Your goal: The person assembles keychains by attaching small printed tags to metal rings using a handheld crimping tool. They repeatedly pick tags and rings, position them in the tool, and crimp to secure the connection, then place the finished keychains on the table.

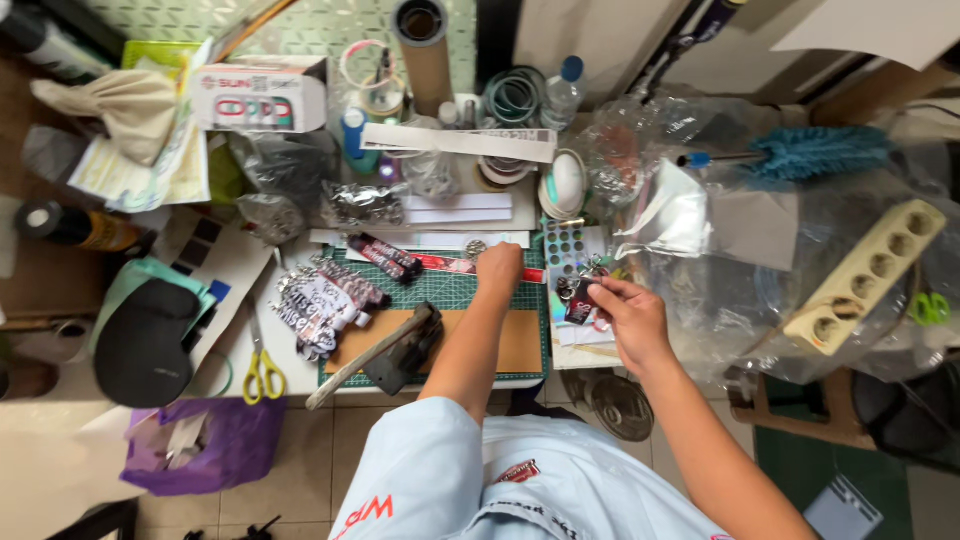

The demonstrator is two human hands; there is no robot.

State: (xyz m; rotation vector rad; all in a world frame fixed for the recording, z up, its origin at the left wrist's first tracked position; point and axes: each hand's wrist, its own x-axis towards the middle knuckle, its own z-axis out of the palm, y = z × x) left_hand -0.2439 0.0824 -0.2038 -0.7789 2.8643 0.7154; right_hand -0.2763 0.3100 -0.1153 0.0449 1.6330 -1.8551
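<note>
At the left edge of the crowded worktop (300, 375) lie a black padded pouch (145, 345) and, nearer the middle, yellow-handled scissors (263, 375). Right of them sits a heap of glossy printed foil strips (322, 300) on the green gridded cutting mat (450, 290), with a grey-headed wooden-handled hammer (385, 358) lying across a brown leather sheet (500, 340). The left hand (498, 268) rests at the far edge of the mat, fingers curled together and pressing down on a red strip (445, 264) — whether they grip it I cannot tell. Just right, the right hand (625, 312) holds a small dark tag on a metal key ring (580, 298) above the mat's right edge, thumb and forefinger pinching it. Far right, a cream power strip (870, 275) lies on crumpled clear plastic bags (700, 290).

The risks look plain: the pinch is small, so the tag could slip into the clutter — and the hammer, overhanging the near edge, could be knocked to the floor by a forearm.
</note>
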